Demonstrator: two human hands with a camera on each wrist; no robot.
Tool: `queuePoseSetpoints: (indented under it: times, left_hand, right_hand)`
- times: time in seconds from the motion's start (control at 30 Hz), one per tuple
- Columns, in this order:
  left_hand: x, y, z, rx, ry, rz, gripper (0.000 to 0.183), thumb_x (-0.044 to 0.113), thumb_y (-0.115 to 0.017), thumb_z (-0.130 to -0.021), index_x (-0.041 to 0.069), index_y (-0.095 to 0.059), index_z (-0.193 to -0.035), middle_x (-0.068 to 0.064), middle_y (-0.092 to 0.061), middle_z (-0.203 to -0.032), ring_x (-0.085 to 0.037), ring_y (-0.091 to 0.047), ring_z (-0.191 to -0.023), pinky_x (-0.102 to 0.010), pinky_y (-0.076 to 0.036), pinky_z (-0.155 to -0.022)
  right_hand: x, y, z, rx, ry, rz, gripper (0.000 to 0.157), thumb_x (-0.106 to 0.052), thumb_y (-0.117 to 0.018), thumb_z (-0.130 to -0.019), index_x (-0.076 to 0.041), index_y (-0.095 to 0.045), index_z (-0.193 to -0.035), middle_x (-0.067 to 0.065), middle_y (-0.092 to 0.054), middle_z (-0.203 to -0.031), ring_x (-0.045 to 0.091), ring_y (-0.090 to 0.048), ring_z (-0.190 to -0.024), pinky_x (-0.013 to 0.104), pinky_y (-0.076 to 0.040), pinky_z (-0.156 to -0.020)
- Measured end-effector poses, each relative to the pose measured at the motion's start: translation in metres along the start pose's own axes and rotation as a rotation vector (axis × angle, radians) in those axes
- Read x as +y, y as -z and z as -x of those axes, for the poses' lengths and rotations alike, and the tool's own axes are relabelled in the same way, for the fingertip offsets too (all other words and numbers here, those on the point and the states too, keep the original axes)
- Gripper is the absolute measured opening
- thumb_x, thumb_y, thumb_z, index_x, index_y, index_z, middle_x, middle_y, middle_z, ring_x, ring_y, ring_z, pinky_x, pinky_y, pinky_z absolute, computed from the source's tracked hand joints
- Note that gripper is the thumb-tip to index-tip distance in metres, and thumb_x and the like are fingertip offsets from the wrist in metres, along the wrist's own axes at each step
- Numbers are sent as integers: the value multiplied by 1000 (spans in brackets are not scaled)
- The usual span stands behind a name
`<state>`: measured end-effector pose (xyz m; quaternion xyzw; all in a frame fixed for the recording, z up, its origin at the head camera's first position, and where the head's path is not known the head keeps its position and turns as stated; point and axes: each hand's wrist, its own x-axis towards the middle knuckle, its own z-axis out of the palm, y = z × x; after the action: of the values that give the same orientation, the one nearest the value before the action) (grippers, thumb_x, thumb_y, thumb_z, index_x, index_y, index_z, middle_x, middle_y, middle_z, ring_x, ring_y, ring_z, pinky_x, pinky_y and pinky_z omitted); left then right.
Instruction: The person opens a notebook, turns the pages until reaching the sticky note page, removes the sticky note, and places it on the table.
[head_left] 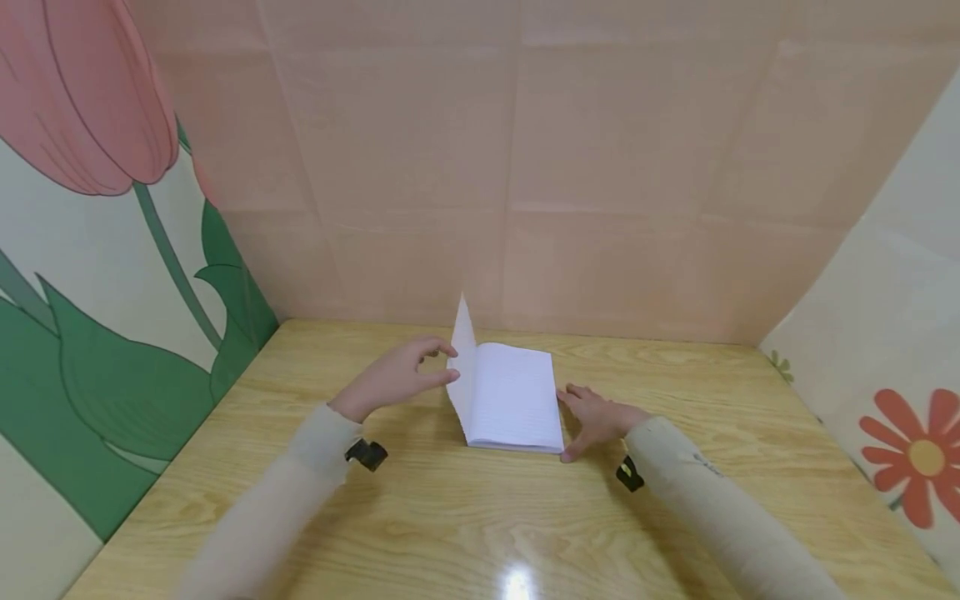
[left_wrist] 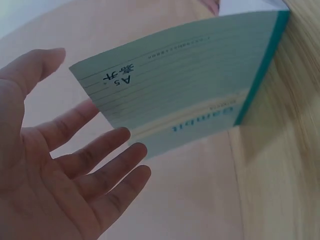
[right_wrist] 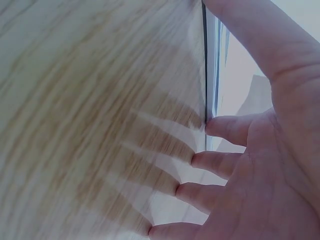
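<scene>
A notebook (head_left: 517,396) lies on the table with its lined white pages facing up. Its front cover (head_left: 462,367) stands nearly upright along the left side. Seen from outside in the left wrist view, that cover (left_wrist: 170,85) is pale green with a teal spine and printed "A5" and "Gambit". My left hand (head_left: 405,375) is at the cover's free edge, fingers spread and loosely bent, thumb apart from them. At the notebook's right edge, my right hand (head_left: 596,418) rests with extended fingers along the side and its thumb by the near corner.
The wooden table (head_left: 420,508) reaches back to a plain pinkish-brown backdrop (head_left: 600,167). Side panels carry a large tulip (head_left: 90,92) at left and a red flower (head_left: 926,458) at right. Dark straps with small devices sit at both wrists.
</scene>
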<state>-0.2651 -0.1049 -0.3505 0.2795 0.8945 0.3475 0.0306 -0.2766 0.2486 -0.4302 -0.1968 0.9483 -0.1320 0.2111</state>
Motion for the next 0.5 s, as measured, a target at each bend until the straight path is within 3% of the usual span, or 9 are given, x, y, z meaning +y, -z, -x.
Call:
queuePoseSetpoints:
  times: [0.27, 0.5]
  left_hand:
    - [-32, 11, 15, 28, 65, 66, 37, 31, -63, -94, 11, -58, -125, -8, -58, -129, -35, -55, -119, -49, -44, -100]
    - [-57, 9, 25, 12, 110, 67, 33, 23, -65, -93, 6, -59, -121, -13, -59, -126, -36, -56, -116, -49, -47, -96]
  right_hand:
    - [2, 0, 0, -12, -8, -12, 119, -52, -83, -68, 2, -17, -152, 28, -10, -158, 51, -7, -143, 71, -12, -108]
    - [2, 0, 0, -13, -9, -11, 119, -52, -83, -68, 1, -17, -152, 27, -9, -158, 51, -7, -143, 71, -12, -108]
